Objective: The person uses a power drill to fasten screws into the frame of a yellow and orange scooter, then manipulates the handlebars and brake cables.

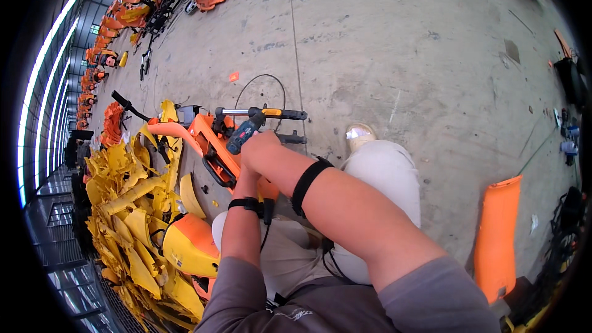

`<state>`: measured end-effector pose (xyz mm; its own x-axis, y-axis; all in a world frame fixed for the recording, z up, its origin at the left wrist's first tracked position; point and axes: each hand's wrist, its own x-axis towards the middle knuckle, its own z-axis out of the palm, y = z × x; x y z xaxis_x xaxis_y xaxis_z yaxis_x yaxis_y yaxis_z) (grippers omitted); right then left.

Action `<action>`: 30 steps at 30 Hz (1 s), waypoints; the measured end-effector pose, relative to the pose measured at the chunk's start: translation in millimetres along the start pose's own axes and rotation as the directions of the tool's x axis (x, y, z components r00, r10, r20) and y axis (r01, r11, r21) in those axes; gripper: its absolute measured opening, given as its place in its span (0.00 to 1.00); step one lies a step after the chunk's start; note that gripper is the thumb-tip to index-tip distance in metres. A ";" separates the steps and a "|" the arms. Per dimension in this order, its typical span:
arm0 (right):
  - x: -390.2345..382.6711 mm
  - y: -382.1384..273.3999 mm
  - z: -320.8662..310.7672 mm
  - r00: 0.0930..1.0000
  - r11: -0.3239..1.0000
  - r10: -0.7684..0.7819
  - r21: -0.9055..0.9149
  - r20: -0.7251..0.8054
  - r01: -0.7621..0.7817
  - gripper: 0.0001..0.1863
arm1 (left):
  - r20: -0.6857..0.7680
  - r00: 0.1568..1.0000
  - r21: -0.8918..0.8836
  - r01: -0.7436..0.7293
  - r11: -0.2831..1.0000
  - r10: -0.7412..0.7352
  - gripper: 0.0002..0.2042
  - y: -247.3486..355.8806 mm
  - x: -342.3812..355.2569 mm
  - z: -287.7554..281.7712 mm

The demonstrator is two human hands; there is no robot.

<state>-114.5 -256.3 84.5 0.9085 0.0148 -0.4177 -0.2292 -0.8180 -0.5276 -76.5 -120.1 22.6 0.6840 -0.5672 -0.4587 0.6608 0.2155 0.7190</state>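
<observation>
Right hand (pixel 259 147) grips blue drill (pixel 245 134) against orange frame (pixel 213 142)

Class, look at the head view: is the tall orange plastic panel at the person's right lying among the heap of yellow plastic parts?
No, the tall orange plastic panel stands alone on the concrete floor at the right, while the heap of yellow plastic parts lies far left.

Grey concrete floor (pixel 401 55) — yellow panel heap (pixel 132 222), orange fender (pixel 496 237), orange scooter frame (pixel 213 142).

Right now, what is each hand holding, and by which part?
The right hand grips a blue cordless drill by its handle. The left hand is against the orange bike frame; its grip is hidden behind the right forearm.
</observation>
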 end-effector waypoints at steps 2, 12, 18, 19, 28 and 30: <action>-1.5 2.6 -1.1 1.000 1.000 0.010 -0.001 0.003 -0.010 0.17 | 0.000 1.000 0.002 0.004 1.000 -0.004 0.23 -2.1 -0.3 1.2; -0.1 -6.3 -2.6 0.994 0.998 -0.063 -0.008 0.087 0.064 0.17 | -0.016 1.000 0.002 0.008 1.000 -0.008 0.22 0.1 -5.3 -8.9; 17.1 2.5 13.7 0.996 0.992 -0.091 -0.090 -0.015 0.089 0.16 | -0.001 1.000 0.009 0.002 1.000 -0.002 0.22 2.8 9.7 -5.5; 15.0 -0.9 10.0 0.998 0.995 -0.071 -0.069 0.000 0.070 0.16 | -0.011 1.000 0.014 0.001 1.000 -0.001 0.22 6.4 7.4 -8.6; 6.5 -5.4 -3.3 0.992 0.993 -0.048 -0.106 0.115 0.061 0.21 | -0.001 1.000 0.030 0.002 1.000 -0.002 0.21 14.8 16.7 -13.4; 8.8 -8.4 -1.1 0.990 0.992 -0.058 -0.105 0.128 0.072 0.20 | -0.005 1.000 0.027 -0.004 1.000 0.004 0.21 17.2 15.8 -15.7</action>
<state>-104.2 -250.0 86.1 0.8680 0.1359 -0.4777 -0.1252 -0.8709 -0.4752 -49.5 -112.8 19.6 0.6880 -0.5627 -0.4583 0.6496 0.1959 0.7346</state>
